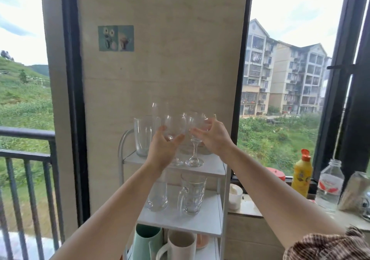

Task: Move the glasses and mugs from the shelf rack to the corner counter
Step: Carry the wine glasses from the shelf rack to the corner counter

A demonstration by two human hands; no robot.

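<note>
On the rack's (216,169) top shelf, both hands are at two stemmed glasses standing side by side near the front edge. Left hand (163,151) cups the bowl of the left wine glass (173,126), thumb and fingers curled round it; its foot sits on the shelf behind the wrist. Right hand (215,137) has its fingers curved round the bowl of the right wine glass (193,155), stem and foot clear below. The two bowls are close, nearly touching. Crowded behind: wide tumbler (142,137) at left just beside the left glass, tall flute (157,111) behind it, more glassware behind the right hand, unclear what. Wall panel (160,59) right behind the rack, no room back there. Middle shelf: handled mug (192,195) at right, stemless glass (158,195) at left, partly behind the left forearm. Bottom tier: green mug (145,241), white mug (180,245). Rack rail (122,145) curves up at the left edge; front is open. To the right, the bench (248,205) is lower, carrying a white cup (235,196), yellow bottle (302,176), clear bottle (329,185); bare patch between cup and bottles. Railing (26,153) at left, outside.
</note>
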